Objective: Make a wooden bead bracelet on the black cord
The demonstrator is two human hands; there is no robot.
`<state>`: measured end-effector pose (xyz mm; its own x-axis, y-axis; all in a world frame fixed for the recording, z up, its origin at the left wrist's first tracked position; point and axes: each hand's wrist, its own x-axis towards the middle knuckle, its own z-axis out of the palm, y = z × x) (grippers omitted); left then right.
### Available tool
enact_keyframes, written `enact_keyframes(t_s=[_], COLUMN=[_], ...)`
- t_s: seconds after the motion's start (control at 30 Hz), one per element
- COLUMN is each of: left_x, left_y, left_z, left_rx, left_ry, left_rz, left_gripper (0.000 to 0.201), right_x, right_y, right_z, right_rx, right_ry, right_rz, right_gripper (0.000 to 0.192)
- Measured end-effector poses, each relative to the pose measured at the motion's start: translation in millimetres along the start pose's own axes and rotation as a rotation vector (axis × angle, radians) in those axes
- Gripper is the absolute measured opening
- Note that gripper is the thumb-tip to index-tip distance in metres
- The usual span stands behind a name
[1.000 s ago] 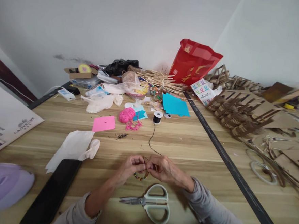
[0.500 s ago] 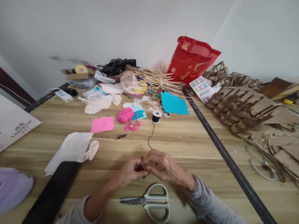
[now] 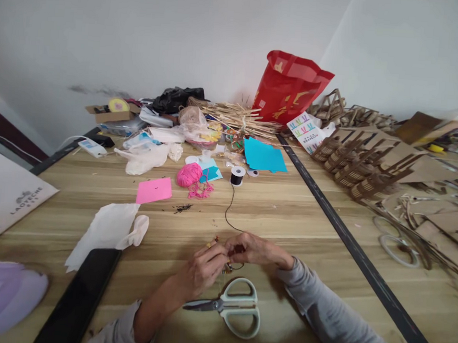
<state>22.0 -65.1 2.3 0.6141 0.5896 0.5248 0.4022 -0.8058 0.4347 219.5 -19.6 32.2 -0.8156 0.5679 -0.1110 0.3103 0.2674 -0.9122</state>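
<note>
My left hand (image 3: 205, 266) and my right hand (image 3: 249, 247) meet above the table, fingers pinched close together. Between them shows a small string of colourful beads (image 3: 227, 268), mostly covered by my fingers. A black cord (image 3: 228, 213) runs from a white-flanged spool (image 3: 237, 176) toward my right fingers, and a loop of it shows under that hand. My left fingers are closed on the beaded piece; the exact grip is hidden. Just below my hands lie scissors (image 3: 239, 305) with pale green handles, blades pointing left.
A black phone (image 3: 81, 297), white paper (image 3: 103, 230) and a pink sheet (image 3: 154, 190) lie to the left. Pink yarn (image 3: 189, 175) and blue sheets (image 3: 265, 155) sit farther back. Small woven baskets (image 3: 354, 170) stand at right, a red bag (image 3: 291, 89) at the back.
My left hand has turned so its back faces up, with the fingers brought against my right hand. A loop of cord now shows under the right hand. The view has shifted slightly.
</note>
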Motion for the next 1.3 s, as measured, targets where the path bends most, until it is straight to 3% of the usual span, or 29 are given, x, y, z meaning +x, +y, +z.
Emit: enact_keyframes(t_s=[0.2, 0.4, 0.67, 1.07, 1.3], left_x=[-0.6, 6.3, 7.4, 1.1, 5.0], left_y=[-4.1, -1.4, -2.4, -5.9, -5.4], left_z=[1.2, -1.3, -2.5, 0.8, 0.5], left_rx=[0.067, 0.068, 0.087, 0.13, 0.106], left_ry=[0.179, 0.28, 0.286, 0.267, 0.295], left_rz=[0.083, 0.135, 0.148, 0.109, 0.118], left_gripper=[0.016, 0.014, 0.012, 0.014, 0.015], right_x=[-0.6, 4.3, 11.8, 14.6, 12.7], right_y=[5.9, 16.4, 26.9, 32.7, 31.7], right_z=[-5.9, 1.4, 11.9, 14.2, 8.6], right_rx=[0.25, 0.548, 0.814, 0.821, 0.794], right_ry=[-0.036, -0.016, 0.04, 0.125, 0.083], right_rz=[-0.038, 0.086, 0.148, 0.126, 0.145], right_gripper=[0.028, 0.037, 0.035, 0.03, 0.036])
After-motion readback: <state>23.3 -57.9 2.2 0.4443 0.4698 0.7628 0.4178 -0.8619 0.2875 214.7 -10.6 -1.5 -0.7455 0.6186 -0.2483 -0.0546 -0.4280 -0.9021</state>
